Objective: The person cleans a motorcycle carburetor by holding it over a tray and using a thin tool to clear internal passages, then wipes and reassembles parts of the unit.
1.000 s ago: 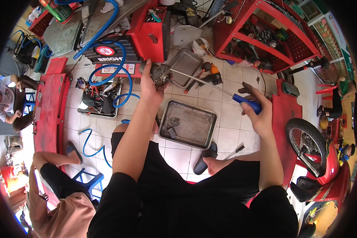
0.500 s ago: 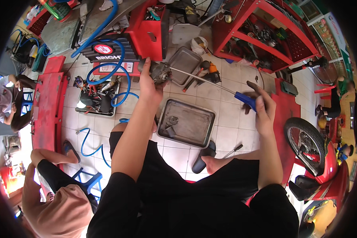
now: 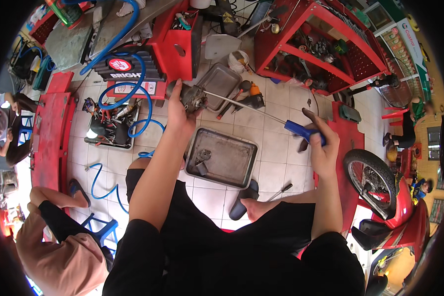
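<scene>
Head view: left hand (image 3: 178, 112) clamped around a grimy metal engine part (image 3: 192, 96), raised over pale tiled floor (image 3: 271, 143); right hand (image 3: 319, 143) wrapped on blue-handled long screwdriver (image 3: 261, 113), tip meeting the part. Below, a metal tray (image 3: 222, 158); red shelving (image 3: 320, 44) behind, motorbike wheel (image 3: 372, 180) at right.

Screwdriver (image 3: 261, 110) has a blue handle and a silver shaft; carburetor (image 3: 192, 96) in the left hand (image 3: 178, 114) is dull grey metal, and the metal tray (image 3: 221, 158) below is grey with dark grime. Air hose (image 3: 128, 101) blue, tool cabinet (image 3: 176, 42) and shelf rack (image 3: 316, 39) red, floor tiles (image 3: 271, 143) off-white with dark grout lines. Motorcycle (image 3: 404, 217) red with a black tyre, person's shirt and shorts black, slipper (image 3: 241, 200) black.
</scene>
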`<control>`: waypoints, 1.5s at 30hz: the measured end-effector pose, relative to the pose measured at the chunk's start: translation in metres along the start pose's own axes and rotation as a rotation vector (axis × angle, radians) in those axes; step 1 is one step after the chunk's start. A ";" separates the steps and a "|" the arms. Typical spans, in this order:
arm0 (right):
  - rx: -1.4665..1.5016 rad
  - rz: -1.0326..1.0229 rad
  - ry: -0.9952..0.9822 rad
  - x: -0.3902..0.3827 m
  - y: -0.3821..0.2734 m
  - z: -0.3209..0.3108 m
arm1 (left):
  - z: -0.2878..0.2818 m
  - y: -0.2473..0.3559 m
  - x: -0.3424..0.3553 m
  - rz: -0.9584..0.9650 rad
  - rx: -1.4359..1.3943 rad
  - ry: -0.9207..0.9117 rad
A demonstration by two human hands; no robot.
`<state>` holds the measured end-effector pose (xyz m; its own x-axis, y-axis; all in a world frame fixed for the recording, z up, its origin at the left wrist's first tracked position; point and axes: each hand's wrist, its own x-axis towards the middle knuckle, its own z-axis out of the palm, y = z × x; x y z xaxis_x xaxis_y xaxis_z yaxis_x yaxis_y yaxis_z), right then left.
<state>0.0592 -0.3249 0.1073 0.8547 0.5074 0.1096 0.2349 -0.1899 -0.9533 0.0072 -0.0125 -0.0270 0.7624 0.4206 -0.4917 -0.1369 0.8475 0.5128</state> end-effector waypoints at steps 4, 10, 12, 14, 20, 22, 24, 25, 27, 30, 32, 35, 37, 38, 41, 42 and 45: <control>-0.298 -0.138 0.065 0.005 0.005 0.002 | 0.002 -0.002 -0.002 -0.004 0.008 0.041; -0.240 -0.293 0.048 0.003 0.002 0.009 | -0.005 -0.005 0.002 -0.028 -0.003 -0.013; -0.040 -0.076 0.051 0.001 -0.001 0.005 | -0.002 -0.004 0.003 -0.027 -0.018 0.042; -0.194 0.213 0.016 0.002 0.001 -0.004 | -0.004 -0.004 0.004 -0.018 -0.020 0.038; -0.483 -0.367 0.009 0.013 0.010 0.001 | -0.004 -0.001 0.003 -0.023 -0.051 0.019; -0.490 -0.384 0.013 0.015 0.015 0.002 | -0.001 0.000 0.001 -0.037 -0.054 0.035; -0.500 -0.395 0.022 0.013 0.018 0.004 | -0.001 -0.005 0.001 -0.042 -0.053 0.032; -0.416 -0.236 0.049 0.010 0.019 0.006 | -0.001 -0.006 0.000 -0.045 -0.052 0.031; -0.334 -0.081 0.080 0.009 0.015 0.003 | 0.001 -0.007 0.001 -0.045 -0.055 0.036; -0.415 0.200 -0.054 0.009 0.007 -0.002 | -0.001 -0.006 0.001 -0.036 -0.048 0.021; -0.467 0.027 -0.030 0.009 0.010 0.004 | 0.000 -0.003 0.000 -0.034 -0.050 0.034; -0.478 -0.121 -0.006 0.007 0.007 0.010 | -0.006 -0.003 0.004 -0.030 -0.070 0.045; -0.525 -0.146 -0.043 0.007 0.010 0.009 | -0.009 -0.003 0.006 -0.147 -0.224 0.032; -0.526 -0.146 -0.040 0.007 0.014 0.007 | -0.007 -0.004 0.005 -0.149 -0.222 0.029; -0.505 -0.216 -0.049 0.010 0.023 -0.004 | -0.006 -0.008 0.003 -0.213 -0.336 0.023; -0.403 -0.082 -0.029 0.011 0.023 -0.006 | -0.008 -0.008 0.003 -0.241 -0.355 0.017; -0.236 0.127 -0.037 0.016 0.031 -0.016 | -0.006 -0.010 0.000 -0.282 -0.363 -0.016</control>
<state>0.0876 -0.3365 0.0836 0.8677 0.4967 -0.0217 0.2317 -0.4426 -0.8662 0.0051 -0.0187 -0.0359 0.8112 0.1541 -0.5641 -0.1327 0.9880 0.0791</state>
